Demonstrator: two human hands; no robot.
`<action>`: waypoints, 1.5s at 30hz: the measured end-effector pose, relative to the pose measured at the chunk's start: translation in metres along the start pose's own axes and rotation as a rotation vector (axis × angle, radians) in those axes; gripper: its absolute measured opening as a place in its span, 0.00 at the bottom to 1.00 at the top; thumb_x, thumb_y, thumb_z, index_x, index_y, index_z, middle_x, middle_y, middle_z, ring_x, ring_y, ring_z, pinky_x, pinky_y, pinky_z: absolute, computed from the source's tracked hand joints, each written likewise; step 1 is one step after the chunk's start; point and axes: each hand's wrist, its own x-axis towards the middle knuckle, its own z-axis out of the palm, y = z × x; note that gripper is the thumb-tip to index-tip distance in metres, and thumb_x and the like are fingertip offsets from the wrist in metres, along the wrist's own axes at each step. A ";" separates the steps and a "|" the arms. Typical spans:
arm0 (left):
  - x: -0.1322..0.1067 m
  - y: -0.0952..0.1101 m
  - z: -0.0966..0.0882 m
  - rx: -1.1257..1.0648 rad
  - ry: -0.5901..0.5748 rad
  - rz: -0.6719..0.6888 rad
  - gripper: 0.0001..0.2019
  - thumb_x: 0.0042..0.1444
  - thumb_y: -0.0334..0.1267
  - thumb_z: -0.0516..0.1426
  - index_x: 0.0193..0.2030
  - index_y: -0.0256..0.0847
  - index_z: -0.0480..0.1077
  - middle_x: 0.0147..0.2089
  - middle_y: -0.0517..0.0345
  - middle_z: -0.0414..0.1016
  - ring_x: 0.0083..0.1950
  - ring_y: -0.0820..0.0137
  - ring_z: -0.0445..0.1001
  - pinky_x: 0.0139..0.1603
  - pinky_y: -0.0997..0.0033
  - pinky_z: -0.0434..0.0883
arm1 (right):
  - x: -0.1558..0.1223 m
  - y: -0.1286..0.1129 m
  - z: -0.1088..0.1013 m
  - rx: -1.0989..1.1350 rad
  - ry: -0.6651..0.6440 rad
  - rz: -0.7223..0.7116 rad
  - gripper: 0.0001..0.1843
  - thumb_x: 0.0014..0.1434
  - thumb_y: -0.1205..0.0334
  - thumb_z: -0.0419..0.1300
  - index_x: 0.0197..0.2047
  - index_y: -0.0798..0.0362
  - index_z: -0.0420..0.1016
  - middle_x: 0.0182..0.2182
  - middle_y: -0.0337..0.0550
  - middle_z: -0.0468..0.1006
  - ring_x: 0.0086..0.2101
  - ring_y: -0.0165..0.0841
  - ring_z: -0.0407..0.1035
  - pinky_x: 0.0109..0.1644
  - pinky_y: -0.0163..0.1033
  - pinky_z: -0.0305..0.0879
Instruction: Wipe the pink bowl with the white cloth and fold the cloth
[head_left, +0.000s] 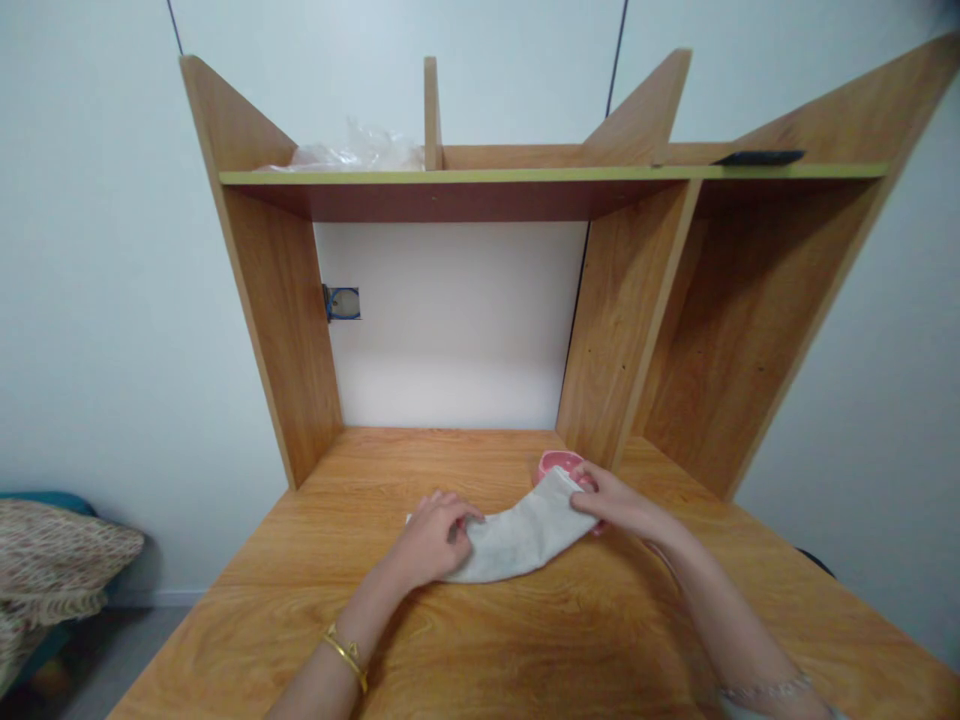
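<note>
A light grey cloth piece shaped like a sock (517,541) stretches in a shallow curve between my hands, low over the wooden desk. Its left end is under the curled fingers of my left hand (441,535), which grips it there and hides part of it. At the other end, raised a little, my right hand (604,497) pinches the edge between thumb and fingers. Just behind that raised end sits a pink bowl-like container (553,461), partly covered by the sock and my right hand.
The wooden desk (480,650) backs onto a shelf unit with upright panels (622,320). On the upper shelf lie a crumpled clear plastic bag (360,150) and a flat black object (761,158). An opening with wires (345,303) shows in the wall. A patterned fabric (60,560) is at far left.
</note>
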 end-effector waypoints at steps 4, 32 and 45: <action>0.002 -0.010 -0.005 0.092 0.109 -0.211 0.14 0.45 0.29 0.49 0.37 0.42 0.70 0.37 0.56 0.72 0.43 0.65 0.67 0.43 0.68 0.59 | -0.002 -0.011 -0.012 -0.104 0.250 -0.015 0.10 0.40 0.67 0.53 0.29 0.51 0.55 0.19 0.31 0.63 0.20 0.26 0.59 0.21 0.30 0.52; 0.004 -0.013 -0.003 0.208 -0.015 -0.478 0.14 0.52 0.31 0.45 0.30 0.36 0.73 0.35 0.43 0.76 0.39 0.62 0.72 0.40 0.67 0.62 | 0.002 -0.041 0.059 -0.657 0.065 -0.142 0.11 0.57 0.67 0.45 0.40 0.54 0.66 0.34 0.45 0.75 0.35 0.33 0.68 0.34 0.33 0.54; 0.004 -0.007 0.004 0.236 -0.085 -0.351 0.14 0.50 0.31 0.46 0.30 0.39 0.73 0.32 0.51 0.76 0.34 0.67 0.72 0.35 0.71 0.61 | 0.006 0.004 0.047 -0.268 -0.214 0.062 0.24 0.49 0.69 0.56 0.49 0.59 0.54 0.18 0.27 0.62 0.17 0.24 0.60 0.18 0.28 0.52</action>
